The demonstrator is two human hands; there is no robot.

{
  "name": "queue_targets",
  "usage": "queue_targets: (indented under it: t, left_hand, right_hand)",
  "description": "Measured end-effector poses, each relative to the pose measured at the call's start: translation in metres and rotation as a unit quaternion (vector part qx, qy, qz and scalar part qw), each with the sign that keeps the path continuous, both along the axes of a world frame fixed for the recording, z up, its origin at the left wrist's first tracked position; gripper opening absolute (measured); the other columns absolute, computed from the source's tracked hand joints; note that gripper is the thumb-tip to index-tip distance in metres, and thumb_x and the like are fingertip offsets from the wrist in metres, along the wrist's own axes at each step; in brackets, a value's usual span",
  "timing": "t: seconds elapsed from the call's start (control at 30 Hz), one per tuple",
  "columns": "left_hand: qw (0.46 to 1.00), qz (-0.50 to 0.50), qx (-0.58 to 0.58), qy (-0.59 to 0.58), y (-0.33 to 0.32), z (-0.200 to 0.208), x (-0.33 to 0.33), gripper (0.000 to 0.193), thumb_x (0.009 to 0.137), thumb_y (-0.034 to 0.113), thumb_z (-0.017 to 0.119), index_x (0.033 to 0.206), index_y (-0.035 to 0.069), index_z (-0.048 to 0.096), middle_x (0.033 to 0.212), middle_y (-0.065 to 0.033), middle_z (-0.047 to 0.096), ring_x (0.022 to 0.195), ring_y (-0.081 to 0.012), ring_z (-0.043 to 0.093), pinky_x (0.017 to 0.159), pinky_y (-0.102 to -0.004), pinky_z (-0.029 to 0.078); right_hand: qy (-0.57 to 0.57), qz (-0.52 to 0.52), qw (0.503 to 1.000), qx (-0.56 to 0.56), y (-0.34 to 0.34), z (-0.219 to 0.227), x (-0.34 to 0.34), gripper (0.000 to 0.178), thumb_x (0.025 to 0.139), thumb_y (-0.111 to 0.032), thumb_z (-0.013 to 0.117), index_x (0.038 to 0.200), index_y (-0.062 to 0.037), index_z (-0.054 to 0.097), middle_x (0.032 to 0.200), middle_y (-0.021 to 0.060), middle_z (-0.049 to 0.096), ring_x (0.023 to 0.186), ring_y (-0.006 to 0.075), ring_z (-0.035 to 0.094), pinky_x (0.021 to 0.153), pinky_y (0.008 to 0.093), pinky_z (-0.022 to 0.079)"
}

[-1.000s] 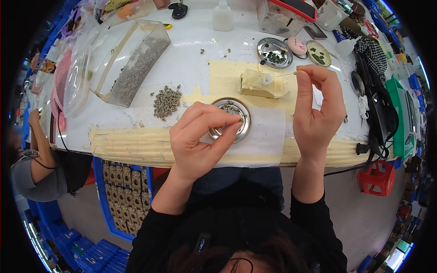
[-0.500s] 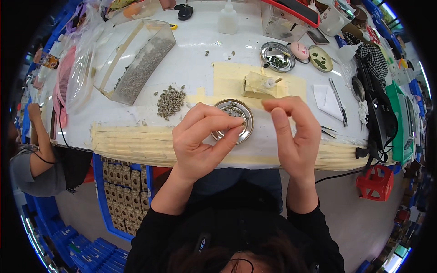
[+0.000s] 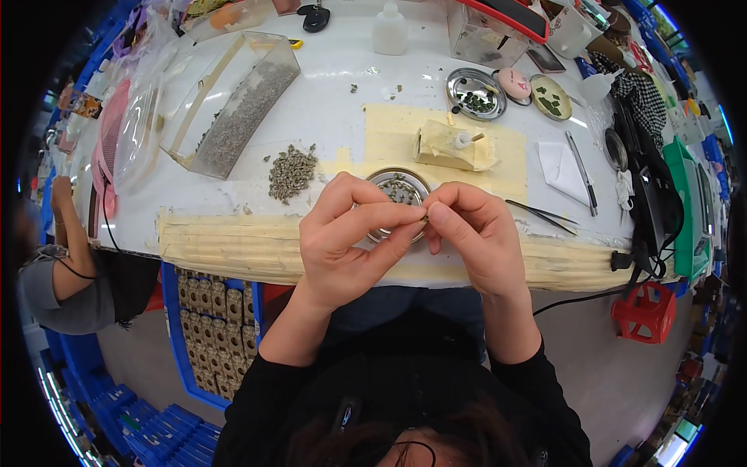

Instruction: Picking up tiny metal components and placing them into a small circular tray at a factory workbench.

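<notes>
My left hand [image 3: 342, 237] pinches a tiny dark piece [image 3: 425, 219] between thumb and forefinger; its kind is too small to make out. Meeting it there, my right hand [image 3: 481, 243] has thumb and forefinger pressed together at the same spot. What lies in the right fingertips is hidden. Just behind both hands, partly covered by them, stands a round metal dish [image 3: 426, 187] with several small greyish parts [image 3: 398, 187] in it. Left of the dish lies a heap of similar small parts [image 3: 292, 173]. Tweezers [image 3: 541, 215] rest on the table right of my right hand.
A tape-covered block [image 3: 454, 148] stands behind the dish. Farther back are a clear box [image 3: 241, 117] of small parts, a white squeeze bottle [image 3: 389, 33] and a metal dish [image 3: 454, 75] with dark pieces. A pen [image 3: 581, 173] lies right. Another person [image 3: 58, 284] sits left.
My right hand has come down and left, from apart beside the dish to fingertip contact with my left hand. The left hand keeps its pinch, nearly in place.
</notes>
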State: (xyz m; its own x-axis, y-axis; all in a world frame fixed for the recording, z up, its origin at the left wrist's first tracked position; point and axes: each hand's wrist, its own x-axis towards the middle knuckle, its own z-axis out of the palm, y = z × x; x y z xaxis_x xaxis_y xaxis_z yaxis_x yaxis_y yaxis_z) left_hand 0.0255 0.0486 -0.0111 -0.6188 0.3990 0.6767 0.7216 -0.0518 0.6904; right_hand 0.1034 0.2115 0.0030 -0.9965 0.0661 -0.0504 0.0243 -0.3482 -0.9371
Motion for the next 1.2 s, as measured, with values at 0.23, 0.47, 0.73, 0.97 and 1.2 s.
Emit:
queue_targets:
  t: [0.23, 0.47, 0.73, 0.97, 1.2]
  left_hand:
    - [1.0, 0.006, -0.002, -0.012, 0.002, 0.002, 0.0, 0.025, 0.068, -0.004, 0.08, 0.09, 0.006, 0.074, 0.078, -0.0031, 0.061, 0.069, -0.0142, 0.056, 0.058, -0.0254, 0.043]
    - [0.999, 0.01, 0.007, -0.037, 0.002, 0.0, 0.002, 0.023, 0.068, -0.003, 0.08, 0.089, 0.005, 0.074, 0.078, -0.0033, 0.061, 0.069, -0.0137, 0.056, 0.058, -0.0253, 0.043]
    - [0.999, 0.015, 0.007, -0.038, 0.002, 0.0, 0.002, 0.022, 0.069, -0.003, 0.079, 0.089, 0.005, 0.074, 0.077, -0.0037, 0.06, 0.069, -0.0142, 0.056, 0.059, -0.0255, 0.044]
    - [0.999, 0.014, 0.01, -0.038, 0.002, -0.001, 0.002, 0.023, 0.069, -0.003, 0.079, 0.09, 0.005, 0.075, 0.077, -0.0038, 0.06, 0.069, -0.0141, 0.056, 0.058, -0.0254, 0.043]
    - [1.0, -0.001, 0.001, -0.017, 0.001, 0.001, 0.001, 0.025, 0.068, -0.004, 0.079, 0.092, 0.005, 0.075, 0.078, -0.0037, 0.059, 0.069, -0.0139, 0.055, 0.057, -0.0249, 0.043]
  right_hand:
    - [0.044, -0.053, 0.997, 0.039, -0.003, -0.005, 0.0, 0.017, 0.097, -0.016, 0.062, 0.095, 0.0008, 0.062, 0.087, 0.0016, 0.062, 0.073, 0.0054, 0.054, 0.064, 0.0206, 0.045]
    - [0.091, -0.116, 0.987, 0.069, -0.004, -0.007, 0.003, 0.018, 0.1, -0.016, 0.057, 0.095, 0.0013, 0.063, 0.09, 0.0035, 0.064, 0.073, 0.0055, 0.054, 0.065, 0.0207, 0.046]
    - [0.14, -0.15, 0.969, 0.139, -0.008, -0.011, 0.005, 0.013, 0.097, -0.01, 0.06, 0.096, 0.0018, 0.065, 0.087, 0.0043, 0.065, 0.073, 0.0074, 0.056, 0.065, 0.0215, 0.046]
    - [0.161, -0.144, 0.954, 0.207, -0.006, -0.012, 0.007, 0.011, 0.093, -0.006, 0.062, 0.096, 0.002, 0.069, 0.088, 0.0069, 0.064, 0.075, 0.0106, 0.058, 0.067, 0.0236, 0.046]
    - [0.111, -0.081, 0.988, 0.072, -0.007, -0.012, 0.005, 0.016, 0.098, -0.009, 0.057, 0.099, 0.0037, 0.067, 0.086, 0.0058, 0.063, 0.075, 0.01, 0.058, 0.067, 0.0235, 0.047]
